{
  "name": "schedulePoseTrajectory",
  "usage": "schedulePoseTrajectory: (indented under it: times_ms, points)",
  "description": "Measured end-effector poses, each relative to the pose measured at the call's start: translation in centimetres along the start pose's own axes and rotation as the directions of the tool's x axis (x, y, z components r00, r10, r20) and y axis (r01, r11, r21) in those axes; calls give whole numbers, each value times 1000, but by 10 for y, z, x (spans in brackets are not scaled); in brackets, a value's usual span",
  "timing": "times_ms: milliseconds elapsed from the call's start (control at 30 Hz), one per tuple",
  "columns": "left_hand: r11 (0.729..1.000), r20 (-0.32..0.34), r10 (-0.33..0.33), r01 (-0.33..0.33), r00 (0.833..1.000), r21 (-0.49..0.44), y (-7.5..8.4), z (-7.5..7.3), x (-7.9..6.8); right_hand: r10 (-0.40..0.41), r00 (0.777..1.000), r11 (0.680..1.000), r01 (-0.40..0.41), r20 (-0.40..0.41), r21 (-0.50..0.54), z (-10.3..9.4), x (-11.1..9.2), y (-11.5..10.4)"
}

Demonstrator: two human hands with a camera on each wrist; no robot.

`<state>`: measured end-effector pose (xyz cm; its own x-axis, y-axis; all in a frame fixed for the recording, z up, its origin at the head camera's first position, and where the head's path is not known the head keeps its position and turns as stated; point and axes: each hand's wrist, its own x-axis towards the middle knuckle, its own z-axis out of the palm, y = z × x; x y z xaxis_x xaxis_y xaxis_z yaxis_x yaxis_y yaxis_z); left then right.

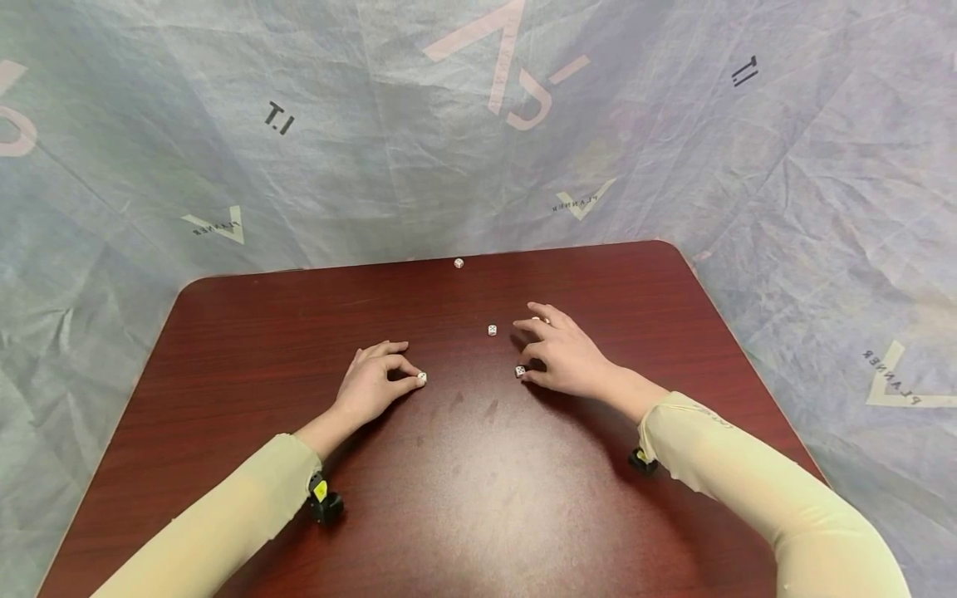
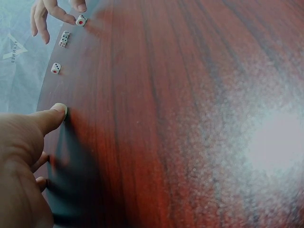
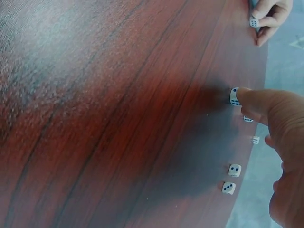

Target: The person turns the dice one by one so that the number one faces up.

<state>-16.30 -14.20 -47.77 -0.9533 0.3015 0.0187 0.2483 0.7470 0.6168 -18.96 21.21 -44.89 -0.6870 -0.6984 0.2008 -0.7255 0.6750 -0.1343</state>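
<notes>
My left hand point(image 1: 368, 384) pinches a small white die point(image 1: 422, 379) between thumb and index finger, low over the table, left of centre. The left wrist view shows the thumb covering nearly all of it. Across from it, my right hand point(image 1: 564, 353) holds another white die point(image 3: 234, 96) at the tips of its thumb and index finger, a black five-pip face showing in the head view. The right hand's other fingers spread forward over a pair of dice point(image 3: 231, 179), partly hidden in the head view. Another die point(image 1: 492, 330) lies between the hands, farther forward.
One more die point(image 1: 459, 263) sits at the far edge of the dark red wooden table point(image 1: 314, 316). Grey printed sheeting point(image 1: 336, 166) hangs behind and beside the table. A glare patch shines on the near tabletop. Each wrist carries a small black camera point(image 1: 325, 501).
</notes>
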Motion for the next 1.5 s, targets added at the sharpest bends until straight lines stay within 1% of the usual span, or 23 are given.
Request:
schedulePoseTrajectory:
  times_ms: [133,333,533,700,767,833,900,967,1033,1133,1233,1333,1433,1500]
  points:
    - [1000,3,0,0,1000,-1,0,0,0,-10,1000,1000,10,-11,-7,0,0,-1]
    - [1000,5,-3,3,1000,0,2,0,0,0,1000,1000,0,3,-3,1,1,-2]
    - [1000,7,0,0,1000,-1,2,0,0,-27,999,999,27,-25,-24,3,0,-1]
    - [1000,2,4,-4,1000,4,1,0,1,-22,1000,999,22,-21,-33,5,0,-1]
    - [1000,3,4,-4,1000,4,1,1,1,-4,1000,1000,3,-20,-28,4,0,-1]
    - [1000,5,4,-4,1000,2,1,1,1,33,999,999,-33,-25,-5,4,0,-2]
    - [1000,7,3,-3,1000,0,1,1,1,84,996,995,-82,-39,49,3,-2,-2]
    - [1000,8,0,0,1000,-1,0,1,1,141,988,983,-133,-59,128,2,-4,-3]
    - [1000,7,-3,3,1000,0,0,1,0,194,978,959,-172,-77,226,1,-7,-3]
    - [1000,7,-7,7,1000,4,-1,1,0,259,961,908,-209,-92,364,-1,-12,-5]
    - [1000,9,-12,12,1000,6,-2,1,0,322,943,840,-245,-81,484,-2,-15,-9]
    - [1000,13,-18,18,1000,2,-2,1,0,391,919,758,-290,-50,584,-1,-17,-12]
    - [1000,12,-15,15,1000,-1,-2,2,0,447,894,689,-323,-31,649,2,-19,-14]
    - [1000,9,-12,12,1000,0,-1,2,0,478,878,656,-338,-25,675,5,-20,-14]
